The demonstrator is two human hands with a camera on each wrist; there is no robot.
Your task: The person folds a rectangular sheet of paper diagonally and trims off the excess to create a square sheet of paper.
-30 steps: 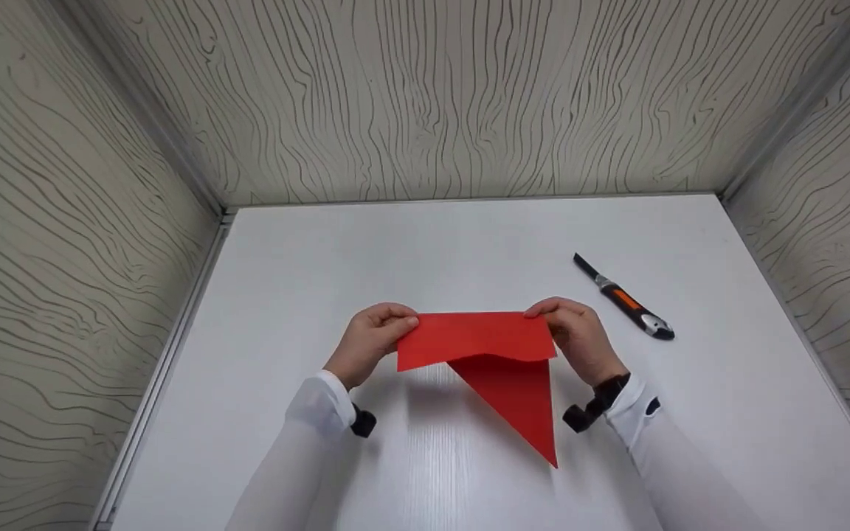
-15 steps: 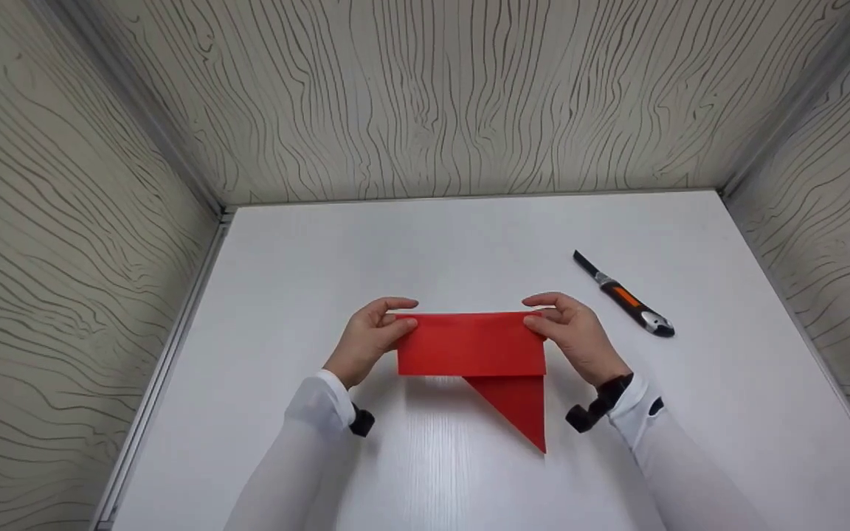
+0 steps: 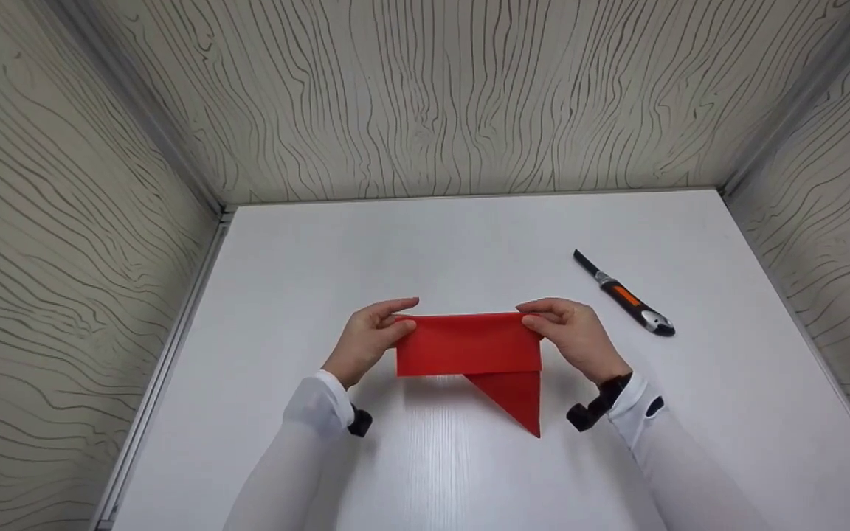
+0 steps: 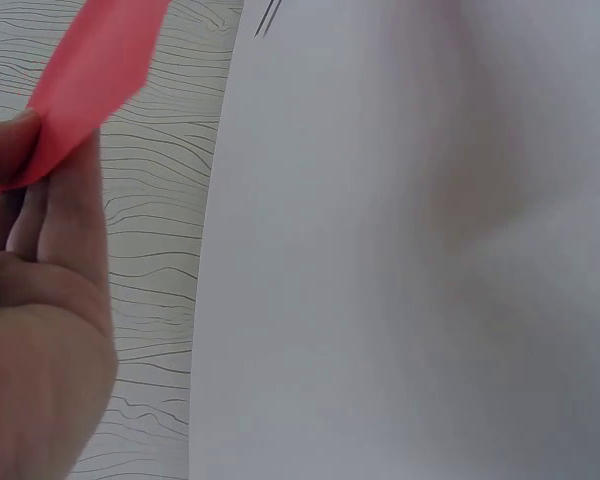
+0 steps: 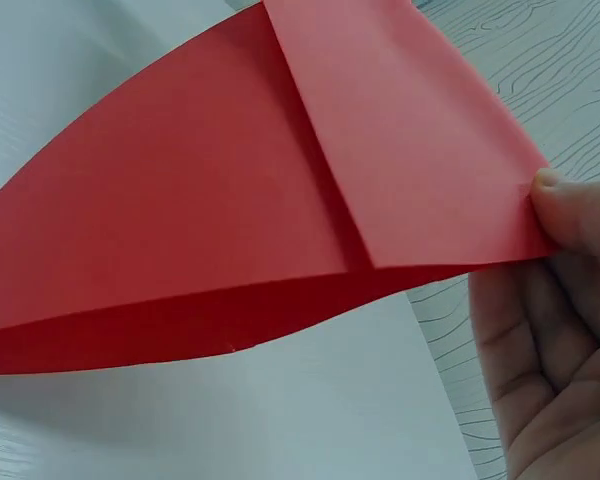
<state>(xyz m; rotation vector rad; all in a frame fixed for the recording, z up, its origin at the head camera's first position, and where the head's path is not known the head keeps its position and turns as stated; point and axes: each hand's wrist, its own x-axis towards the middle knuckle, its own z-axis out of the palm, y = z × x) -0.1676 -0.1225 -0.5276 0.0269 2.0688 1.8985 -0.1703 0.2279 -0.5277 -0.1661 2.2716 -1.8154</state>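
Note:
A folded sheet of red paper (image 3: 462, 346) is held up between both hands in the head view. Its upper part is a rectangular flap, and a triangular part hangs below it on the right. My left hand (image 3: 367, 339) pinches the top left corner, thumb in front and fingers behind. The top right corner is pinched the same way by my right hand (image 3: 572, 335). Seen from the right wrist, the red paper (image 5: 180, 190) has layers that gape apart along the lower edge. Only a corner of the red paper (image 4: 95, 75) shows in the left wrist view.
A utility knife (image 3: 628, 299) with a black and orange handle lies to the right, beyond the right hand. The white table (image 3: 358, 251) is bordered by wood-grain patterned panels (image 3: 425, 96) at the back and both sides.
The right thumb has come to the front of the paper. The upper flap has turned down flatter over the triangle, whose tip has risen and shifted slightly left.

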